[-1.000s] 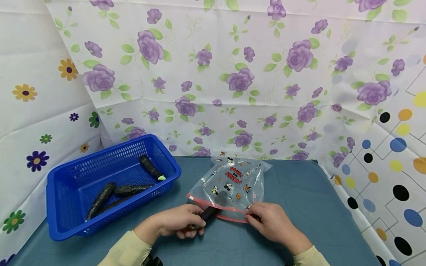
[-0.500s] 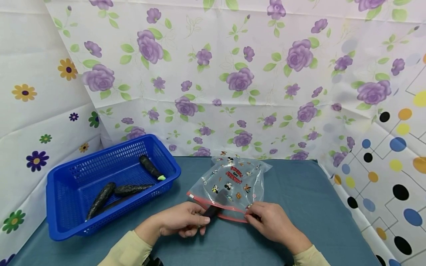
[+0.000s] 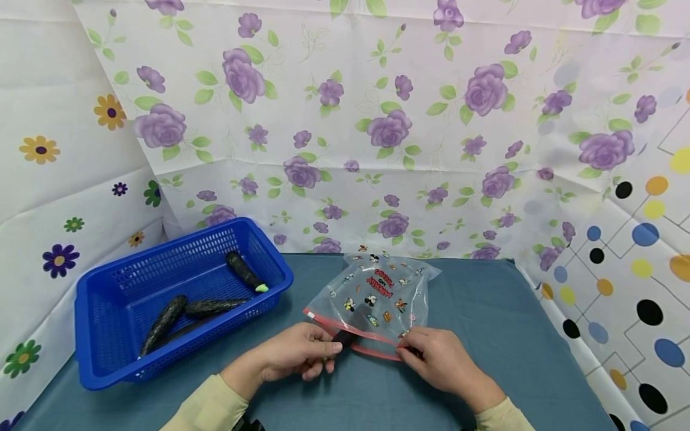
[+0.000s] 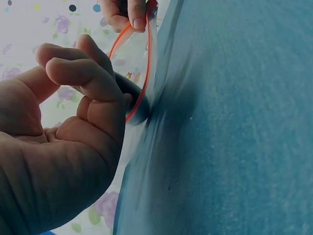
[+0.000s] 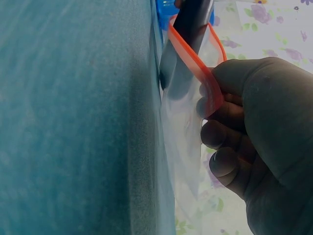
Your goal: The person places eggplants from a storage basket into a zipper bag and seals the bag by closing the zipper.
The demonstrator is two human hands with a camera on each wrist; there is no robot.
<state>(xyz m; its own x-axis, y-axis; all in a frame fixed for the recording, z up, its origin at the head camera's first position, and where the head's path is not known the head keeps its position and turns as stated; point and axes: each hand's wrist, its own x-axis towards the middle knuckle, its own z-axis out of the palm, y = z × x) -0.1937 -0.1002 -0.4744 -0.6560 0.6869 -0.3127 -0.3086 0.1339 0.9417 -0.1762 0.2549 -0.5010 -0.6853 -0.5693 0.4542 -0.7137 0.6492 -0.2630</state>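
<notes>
A dark, smooth eggplant (image 3: 346,338) lies partly inside a clear zip bag (image 3: 396,272) with a red-edged mouth and cartoon prints. My left hand (image 3: 295,352) pinches its outer end between thumb and fingers, just outside the mouth. In the left wrist view, the eggplant (image 4: 138,110) passes through the red-rimmed opening. My right hand (image 3: 439,359) grips the bag's rim at its right corner. From the right wrist, the red rim (image 5: 195,61) shows caught between thumb and forefinger, with the mouth held apart around the eggplant (image 5: 191,22).
A blue plastic basket (image 3: 102,290) stands on the left of the blue-green cloth (image 3: 496,317). Inside lie a dark vegetable with a pale green end (image 3: 244,269), bumpy cucumbers (image 3: 164,323) and another dark long one. Patterned sheets (image 3: 345,131) hang behind and at the sides.
My left hand has moved slightly forward and to the right, sliding the eggplant farther into the bag. The right hand and the basket have stayed put.
</notes>
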